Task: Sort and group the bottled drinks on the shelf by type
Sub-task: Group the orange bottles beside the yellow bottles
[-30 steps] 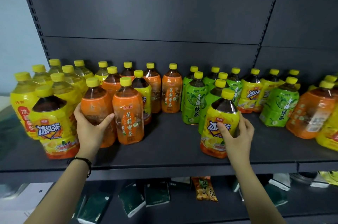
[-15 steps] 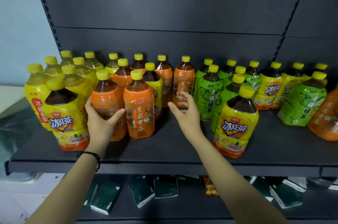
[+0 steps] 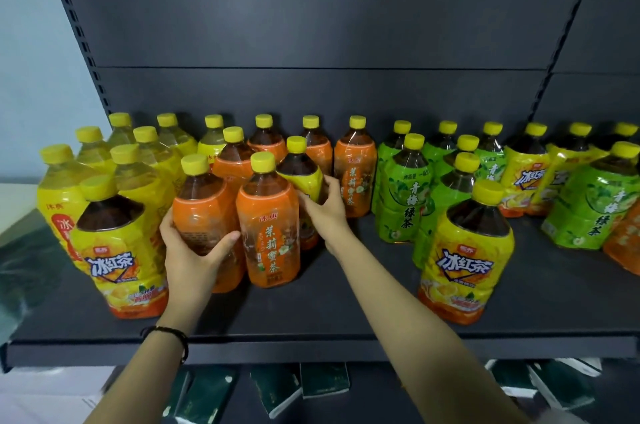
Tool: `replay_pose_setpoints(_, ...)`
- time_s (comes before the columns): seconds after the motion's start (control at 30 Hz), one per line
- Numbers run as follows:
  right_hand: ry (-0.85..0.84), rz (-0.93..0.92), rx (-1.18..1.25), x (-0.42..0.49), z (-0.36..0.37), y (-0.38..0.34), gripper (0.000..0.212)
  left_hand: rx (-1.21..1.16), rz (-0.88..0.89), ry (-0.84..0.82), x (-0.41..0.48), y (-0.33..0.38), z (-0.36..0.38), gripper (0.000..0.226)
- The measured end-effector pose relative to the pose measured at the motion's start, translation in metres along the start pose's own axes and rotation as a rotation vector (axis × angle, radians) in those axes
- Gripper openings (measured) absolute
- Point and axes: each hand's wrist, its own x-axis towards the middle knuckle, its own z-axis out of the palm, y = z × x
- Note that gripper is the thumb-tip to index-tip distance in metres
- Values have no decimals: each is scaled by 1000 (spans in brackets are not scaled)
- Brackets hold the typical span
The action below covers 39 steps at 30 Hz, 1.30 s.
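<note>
Many yellow-capped tea bottles stand on a dark shelf [image 3: 346, 312]. My left hand [image 3: 194, 250] wraps around an orange-label bottle [image 3: 204, 208] at the front left. Beside it stands a second orange-label bottle [image 3: 268, 226]. My right hand [image 3: 323, 208] reaches behind that one and grips a yellow-label dark-tea bottle [image 3: 301, 174] standing among the orange ones. A yellow-label iced-tea bottle [image 3: 465, 250] stands alone at the front right, with another [image 3: 117, 250] at the front left. Green-label bottles [image 3: 403, 195] fill the middle right.
Pale yellow bottles [image 3: 65, 188] crowd the far left. More yellow, green and orange bottles [image 3: 595, 201] stand at the right edge. Dark green packets [image 3: 323, 378] lie on the lower shelf. The shelf's back panel [image 3: 311, 7] rises behind.
My right hand let go of the front-right iced-tea bottle, moved left and closed on the yellow-label bottle behind the orange ones. My left hand stayed on its orange bottle.
</note>
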Motion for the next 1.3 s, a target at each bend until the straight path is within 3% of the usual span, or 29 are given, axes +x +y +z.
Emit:
replay_pose_setpoints(0.2, 165, -61, 19, -41, -53, 17, 84, -13, 11, -20, 0, -2, -2, 99)
replay_pose_setpoints(0.4, 383, -205, -353, -82, -88, 21, 93, -47, 10, -23, -1, 1, -1, 98)
replay_pose_setpoints(0.57, 448, -330, -428, -106, -78, 25, 99, -78, -15, -42, -1, 3, -3, 97)
replay_pose_setpoints(0.67, 441, -483, -404, -117, -61, 16, 90, -129, -38, -93, -1, 3, -5, 97)
replay_pose_setpoints(0.83, 263, -596, -463, -119, -31, 3, 66, -206, -39, -176, -4, 5, -2, 98)
replay_pose_setpoints(0.9, 174, -571, -475, -109, -20, 1, 76, -258, -32, -210, -5, 8, 1, 93)
replay_pose_setpoints(1.03, 2, -346, -185, -86, -10, 5, 101, -354, -91, -339, -3, 11, 9, 88)
replay_pose_setpoints(1.3, 278, -334, -235, -67, -11, 13, 104, -339, -127, -468, 5, 9, 41, 88)
